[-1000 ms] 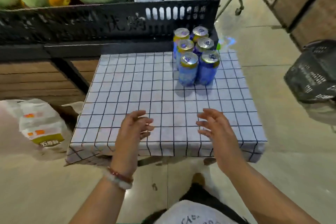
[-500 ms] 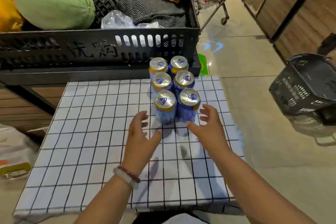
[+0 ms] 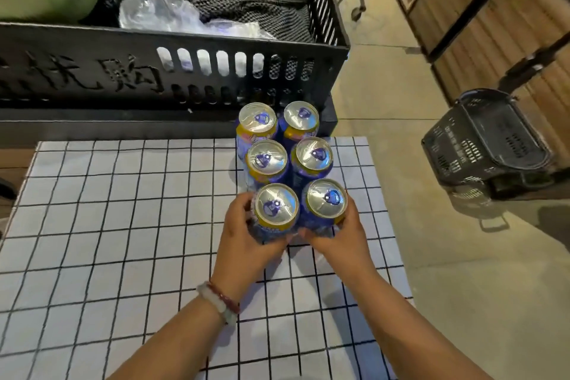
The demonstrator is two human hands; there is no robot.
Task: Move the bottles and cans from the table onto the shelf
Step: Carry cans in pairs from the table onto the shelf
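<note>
I see my left hand (image 3: 246, 244) wrapped around the near-left can (image 3: 275, 210), fingers curled tight on its side. My right hand (image 3: 342, 237) grips the near-right can (image 3: 325, 202) the same way. Four more cans (image 3: 288, 139) stand upright just beyond my fingertips, all on the grid-cloth table (image 3: 123, 225), before the black crate (image 3: 92, 71).

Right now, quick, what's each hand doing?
Left hand: closed around the near-left can.
Right hand: closed around the near-right can.
Both cans stand on the table.
</note>
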